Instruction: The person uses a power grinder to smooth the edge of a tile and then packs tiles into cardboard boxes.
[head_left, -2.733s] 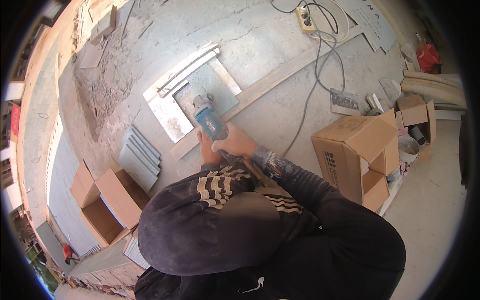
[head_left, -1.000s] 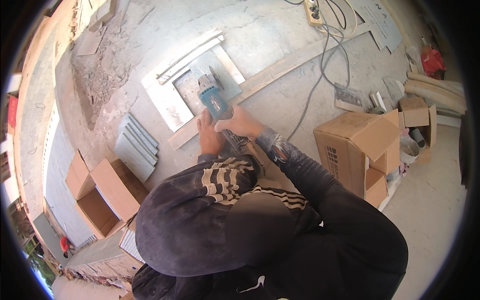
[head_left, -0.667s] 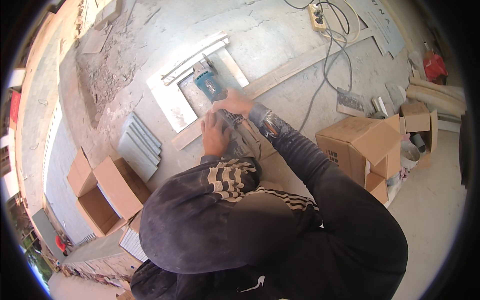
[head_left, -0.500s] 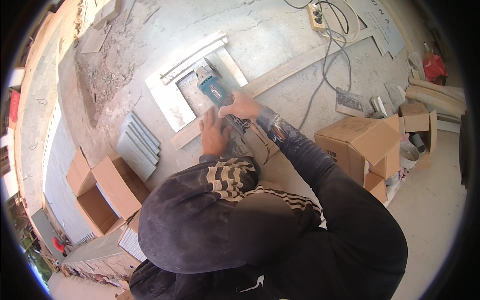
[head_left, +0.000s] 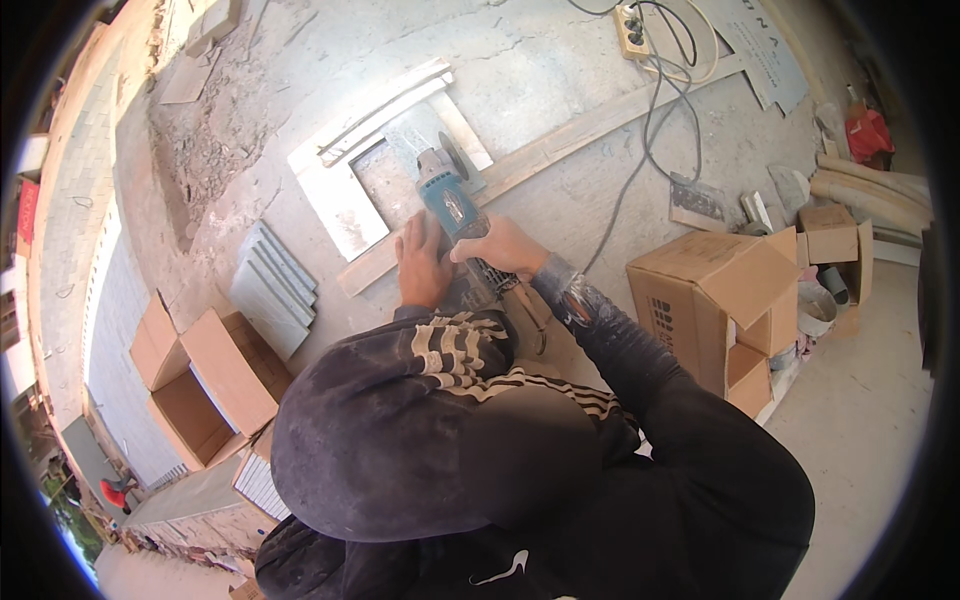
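1. Floor (head_left: 560,95): bare, dusty grey concrete, with fine cracks toward the top.
2. Rubble (head_left: 215,150): a rough, broken patch at upper left.
3. Paving (head_left: 112,180): pale, bending along the left side.
4. Ledge (head_left: 205,502): concrete with a rough, broken side, at lower left.
5. Greenery (head_left: 72,530): a small patch in the lower left corner.
6. Light: strongest on the floor at upper centre-left; the far right edge is shadowy.

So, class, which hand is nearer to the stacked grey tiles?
Left. The left hand is to the right of the tiles, apart from them; the right hand is farther right, gripping the grinder.
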